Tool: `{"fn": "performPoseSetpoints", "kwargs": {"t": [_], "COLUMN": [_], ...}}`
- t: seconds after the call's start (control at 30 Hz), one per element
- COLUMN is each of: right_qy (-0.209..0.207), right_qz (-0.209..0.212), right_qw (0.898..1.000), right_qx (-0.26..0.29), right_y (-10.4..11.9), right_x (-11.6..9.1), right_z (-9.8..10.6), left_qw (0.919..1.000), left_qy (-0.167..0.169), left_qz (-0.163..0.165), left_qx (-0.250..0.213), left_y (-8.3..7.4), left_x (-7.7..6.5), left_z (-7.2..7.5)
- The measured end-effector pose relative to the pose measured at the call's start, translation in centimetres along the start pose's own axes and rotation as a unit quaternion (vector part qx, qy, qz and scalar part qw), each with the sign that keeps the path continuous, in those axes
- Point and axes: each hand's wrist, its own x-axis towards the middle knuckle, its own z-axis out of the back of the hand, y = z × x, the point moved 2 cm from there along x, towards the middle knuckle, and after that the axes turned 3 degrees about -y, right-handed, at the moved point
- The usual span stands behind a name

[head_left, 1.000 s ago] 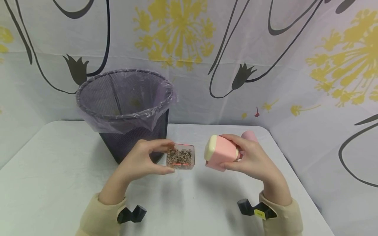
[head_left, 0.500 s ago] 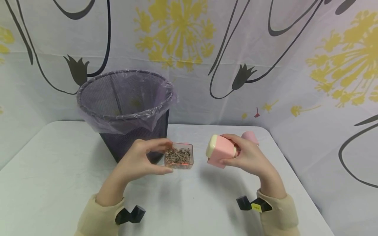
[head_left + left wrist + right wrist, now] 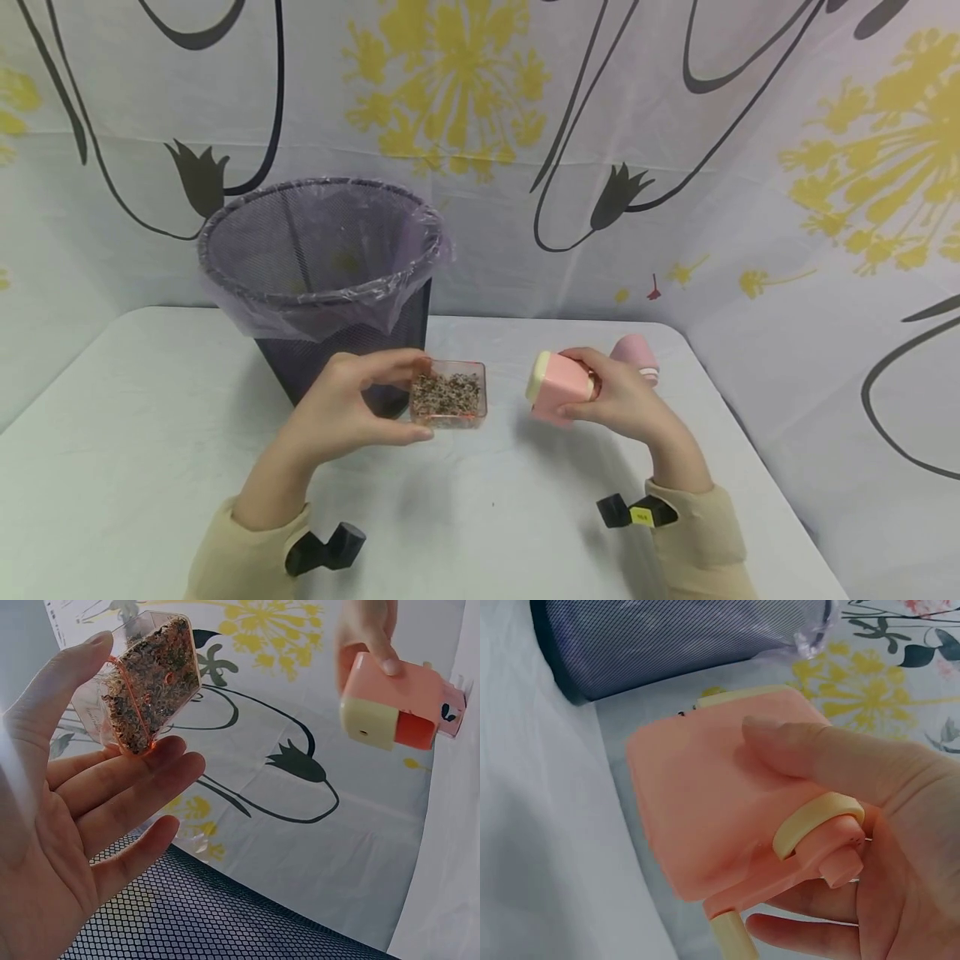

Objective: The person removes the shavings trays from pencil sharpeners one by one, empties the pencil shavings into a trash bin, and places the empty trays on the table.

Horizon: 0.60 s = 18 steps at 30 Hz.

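Over the white table (image 3: 150, 467), the gap between your hands' loads has widened during the last second. The lined mesh bin (image 3: 300, 358) stands unmoved behind; the tray has drifted slightly towards its side. Your right hand (image 3: 626, 400) grips the pink sharpener (image 3: 562, 383) — thumb along one face, fingers wrapped behind — its crank (image 3: 780, 874) hanging free in the right wrist view. More of the pink cup-like object (image 3: 636, 354) shows beyond that hand. Your left hand (image 3: 345, 408) is half closed, pinching the clear tray (image 3: 461, 369) in mid-air between thumb and fingertips. Judgement: tray and sharpener are fully parted — shavings (image 3: 447, 394) still unspilled.
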Motion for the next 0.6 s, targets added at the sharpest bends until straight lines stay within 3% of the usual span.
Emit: {"fn": "performPoseSetpoints", "kwargs": {"t": [0.6], "right_qy": [0.026], "right_qz": [-0.036], "right_qw": [0.998], "right_qx": [-0.043], "right_y": [-2.4], "right_x": [0.5], "right_z": [-1.9], "left_qw": [0.9994], "left_qy": [-0.011], "left_qz": [-0.032], "left_qx": [-0.011], "left_y": [0.0], "left_x": [0.0], "left_z": [0.8]}}
